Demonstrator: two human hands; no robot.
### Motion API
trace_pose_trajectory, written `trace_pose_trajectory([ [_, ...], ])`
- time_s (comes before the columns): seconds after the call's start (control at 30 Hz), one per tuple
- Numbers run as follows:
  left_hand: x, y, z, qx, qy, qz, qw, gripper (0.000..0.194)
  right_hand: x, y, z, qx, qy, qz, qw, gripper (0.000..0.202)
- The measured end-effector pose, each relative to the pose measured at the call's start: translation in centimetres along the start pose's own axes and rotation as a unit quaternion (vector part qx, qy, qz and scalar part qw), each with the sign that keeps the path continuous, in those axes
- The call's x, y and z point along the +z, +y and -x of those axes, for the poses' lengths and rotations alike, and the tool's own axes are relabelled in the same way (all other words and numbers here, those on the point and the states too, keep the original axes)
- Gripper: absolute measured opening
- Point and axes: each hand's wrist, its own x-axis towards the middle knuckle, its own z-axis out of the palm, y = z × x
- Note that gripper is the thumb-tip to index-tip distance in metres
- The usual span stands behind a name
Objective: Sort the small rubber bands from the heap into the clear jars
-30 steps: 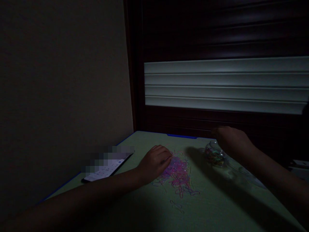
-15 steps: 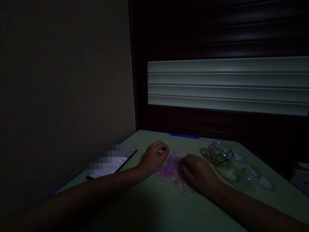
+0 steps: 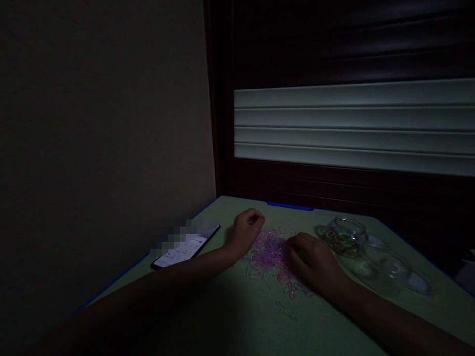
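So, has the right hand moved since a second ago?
Yes. Judged against the clear jar, the right hand has moved left and nearer the wearer: from by its mouth to the right side of the loop pile.

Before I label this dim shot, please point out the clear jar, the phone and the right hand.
Clear jar (image 3: 347, 241), head view: front wall.
Phone (image 3: 184, 248), head view: lit screen.
Right hand (image 3: 317, 259), head view: back of hand.

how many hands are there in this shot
2: the left hand is by the left edge of the pile of coloured loops, and the right hand is at its right edge, between the pile and the clear jar. Neither is hidden.
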Motion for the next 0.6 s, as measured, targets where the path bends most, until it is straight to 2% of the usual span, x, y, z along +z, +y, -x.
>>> trace_pose_trajectory([
  [0.13, 0.2, 0.3, -0.1, -0.031, -0.027, 0.043, 0.998, 0.016, -0.1, 0.1, 0.0, 0.012, 0.012, -0.014, 1.0, 0.016],
  [0.3, -0.9, 0.5, -0.5, -0.026, -0.087, 0.007, 0.996, 0.017, 0.0, 0.4, -0.1, 0.026, 0.033, -0.032, 0.999, 0.018],
  [0.47, -2.5, 1.1, -1.1, 0.01, -0.227, -0.069, 0.971, 0.015, 0.0, 0.5, -0.3, 0.062, 0.047, -0.044, 0.996, 0.018],
  [0.6, -3.2, 1.9, -0.8, 0.078, -0.3, -0.145, 0.94, 0.017, 0.0, 0.6, -0.4, 0.09, 0.078, -0.044, 0.992, 0.018],
])
